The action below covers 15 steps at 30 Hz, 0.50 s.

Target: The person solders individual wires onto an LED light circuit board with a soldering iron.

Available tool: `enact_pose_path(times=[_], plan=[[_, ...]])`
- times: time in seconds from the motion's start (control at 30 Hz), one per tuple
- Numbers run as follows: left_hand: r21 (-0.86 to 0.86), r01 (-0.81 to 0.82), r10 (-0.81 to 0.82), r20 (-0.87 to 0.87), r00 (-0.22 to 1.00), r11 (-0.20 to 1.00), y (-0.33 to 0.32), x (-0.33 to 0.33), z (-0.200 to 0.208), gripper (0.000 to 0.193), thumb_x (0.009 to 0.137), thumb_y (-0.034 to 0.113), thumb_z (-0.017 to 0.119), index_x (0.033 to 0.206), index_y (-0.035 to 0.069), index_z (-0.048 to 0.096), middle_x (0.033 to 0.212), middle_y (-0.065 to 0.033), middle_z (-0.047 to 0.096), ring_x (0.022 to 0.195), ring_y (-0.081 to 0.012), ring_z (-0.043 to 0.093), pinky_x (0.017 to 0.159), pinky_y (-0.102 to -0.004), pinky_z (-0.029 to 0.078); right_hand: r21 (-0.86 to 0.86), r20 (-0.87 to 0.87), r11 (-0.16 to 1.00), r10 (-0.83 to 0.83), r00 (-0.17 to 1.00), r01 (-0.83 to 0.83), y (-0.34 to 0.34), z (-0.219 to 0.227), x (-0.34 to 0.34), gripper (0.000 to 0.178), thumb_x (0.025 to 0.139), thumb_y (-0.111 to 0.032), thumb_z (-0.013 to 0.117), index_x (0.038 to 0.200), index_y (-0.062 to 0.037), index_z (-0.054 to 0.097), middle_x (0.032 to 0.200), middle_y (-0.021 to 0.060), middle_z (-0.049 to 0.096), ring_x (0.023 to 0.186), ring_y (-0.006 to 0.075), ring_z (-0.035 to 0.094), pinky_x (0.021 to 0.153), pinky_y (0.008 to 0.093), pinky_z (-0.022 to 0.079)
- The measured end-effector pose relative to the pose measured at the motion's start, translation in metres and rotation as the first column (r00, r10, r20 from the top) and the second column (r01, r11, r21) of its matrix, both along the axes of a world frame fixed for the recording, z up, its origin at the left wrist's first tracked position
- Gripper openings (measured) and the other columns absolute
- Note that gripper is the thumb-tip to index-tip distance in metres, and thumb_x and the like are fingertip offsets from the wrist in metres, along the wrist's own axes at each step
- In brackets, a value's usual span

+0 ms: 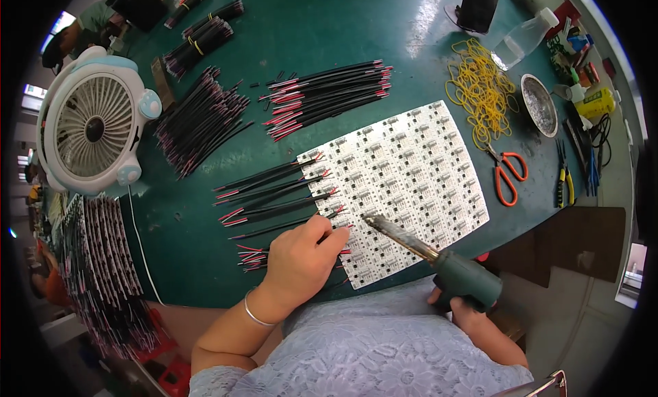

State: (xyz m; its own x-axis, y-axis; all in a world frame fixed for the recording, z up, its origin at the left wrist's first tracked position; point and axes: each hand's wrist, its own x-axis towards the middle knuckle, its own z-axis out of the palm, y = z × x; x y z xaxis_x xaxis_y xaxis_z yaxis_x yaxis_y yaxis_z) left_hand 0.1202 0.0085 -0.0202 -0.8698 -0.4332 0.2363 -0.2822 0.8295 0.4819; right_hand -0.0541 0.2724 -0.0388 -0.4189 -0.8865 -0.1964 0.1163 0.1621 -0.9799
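Observation:
A white panel of circuit boards [411, 171] lies on the green table, its left edge lined with black cables [264, 202] whose red and white wire ends reach onto it. My left hand [301, 256] is closed at that edge, thumb and forefinger pinched at a cable end by the boards; the fingers hide most of it. From the lower right, my right hand [466, 311] grips a dark green soldering iron [469, 280], partly hidden behind its body. The iron's metal tip points left over the panel, close to my left fingers.
Sorted black cables [329, 95] lie beyond the panel, with a looser pile [202, 123] beside a white fan [94, 126]. Toward the right are yellow rubber bands [480, 89], orange-handled scissors [507, 178], a metal bowl [539, 106], yellow-handled pliers [564, 181] and a clear bottle [524, 41].

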Motion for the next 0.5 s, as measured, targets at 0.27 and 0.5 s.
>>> enact_pose_path(times=[0.27, 0.5], plan=[[0.023, -0.010, 0.010, -0.011, 1.000, 1.000, 0.000, 0.001, -0.005, 0.035, 0.063, -0.003, 0.069, 0.095, 0.009, 0.069, 0.079, -0.0046, 0.053, 0.060, -0.0206, 0.057, 0.050, -0.0314, 0.047, 0.013, -0.150, 1.000, 0.019, 0.989, -0.017, -0.022, 0.022, 0.001, 0.035, 0.083, -0.018, 0.065, 0.112, 0.0002, 0.058, 0.094, 0.0107, 0.064, 0.075, 0.0206, 0.066, 0.071, 0.0326, 0.051], [0.082, 0.015, -0.012, -0.033, 0.999, 0.996, -0.003, 0.000, -0.006, 0.036, 0.061, -0.005, 0.069, 0.094, 0.008, 0.069, 0.079, -0.0052, 0.053, 0.060, -0.0203, 0.057, 0.050, -0.0309, 0.047, 0.149, -0.517, 0.987, 0.125, 0.847, -0.054, -0.022, 0.012, -0.002, 0.049, 0.089, -0.048, 0.057, 0.098, -0.0001, 0.061, 0.069, 0.0047, 0.063, 0.060, 0.0154, 0.062, 0.061, 0.0280, 0.048]])
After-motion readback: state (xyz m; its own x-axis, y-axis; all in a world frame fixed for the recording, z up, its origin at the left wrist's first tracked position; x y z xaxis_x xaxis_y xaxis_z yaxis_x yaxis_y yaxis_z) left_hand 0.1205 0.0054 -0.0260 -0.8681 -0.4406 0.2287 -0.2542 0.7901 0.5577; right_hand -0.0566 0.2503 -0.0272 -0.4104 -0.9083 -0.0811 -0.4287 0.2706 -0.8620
